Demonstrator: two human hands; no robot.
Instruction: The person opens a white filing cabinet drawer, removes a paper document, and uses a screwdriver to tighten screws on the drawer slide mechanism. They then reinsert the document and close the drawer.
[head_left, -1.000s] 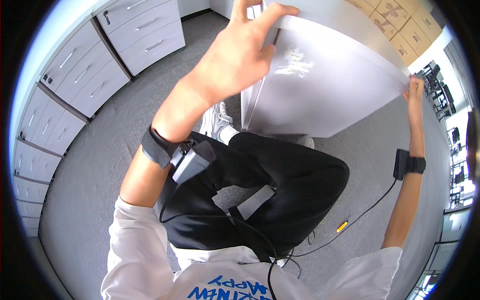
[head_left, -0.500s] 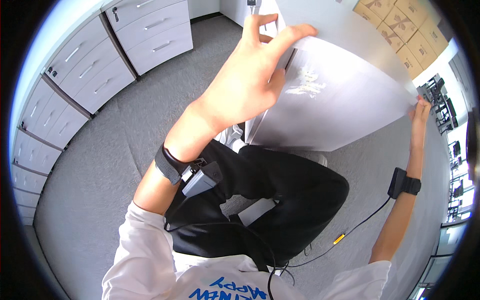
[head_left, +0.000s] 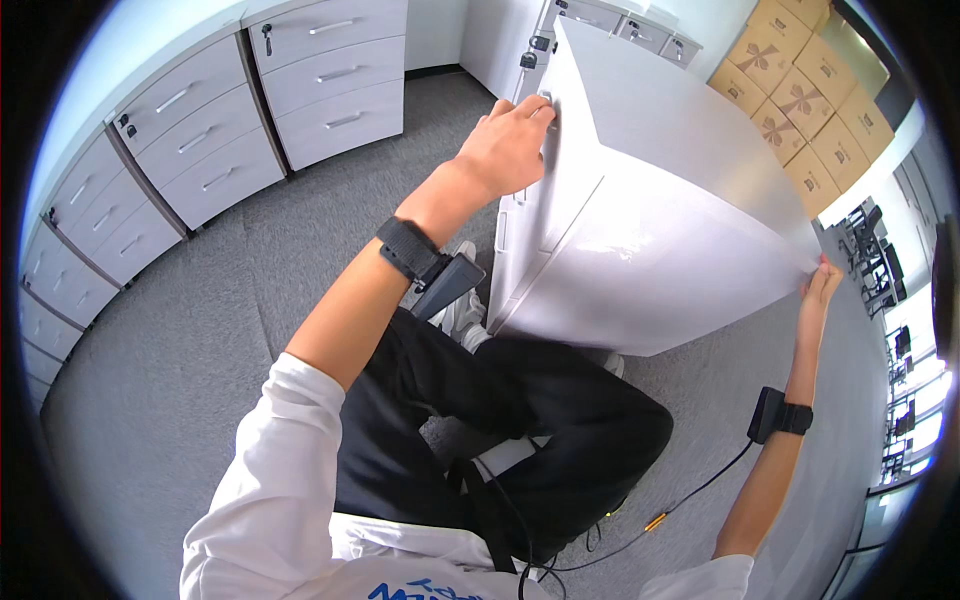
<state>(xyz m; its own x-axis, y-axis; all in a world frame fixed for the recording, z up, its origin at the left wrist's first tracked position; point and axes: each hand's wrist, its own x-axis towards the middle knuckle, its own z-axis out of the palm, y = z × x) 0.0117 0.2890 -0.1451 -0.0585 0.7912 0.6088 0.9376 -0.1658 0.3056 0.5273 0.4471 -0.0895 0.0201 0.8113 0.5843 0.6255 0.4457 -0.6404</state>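
A pale grey drawer cabinet (head_left: 640,240) stands right in front of my bent legs, its drawer fronts facing left. My left hand (head_left: 508,140) has its fingers curled round a metal handle on the top drawer front, near the cabinet's upper left edge. A lock with a hanging key (head_left: 530,58) sits on that front, just beyond the hand. At the cabinet's right rear corner, the fingers of my right hand (head_left: 823,283) are pressed together on the edge. Both wrists wear black straps with small boxes attached.
A row of similar drawer cabinets (head_left: 215,125) lines the left side beneath a counter. Stacked cardboard boxes (head_left: 800,95) stand at the far right, with chairs beyond. A thin black cable (head_left: 700,480) runs from my right wrist toward my lap. Grey carpet (head_left: 180,340) covers the floor.
My left hand has gone from the cabinet's top edge to the drawer handle, and its fingers have closed. The right hand remains at the rear corner. The view has shifted.
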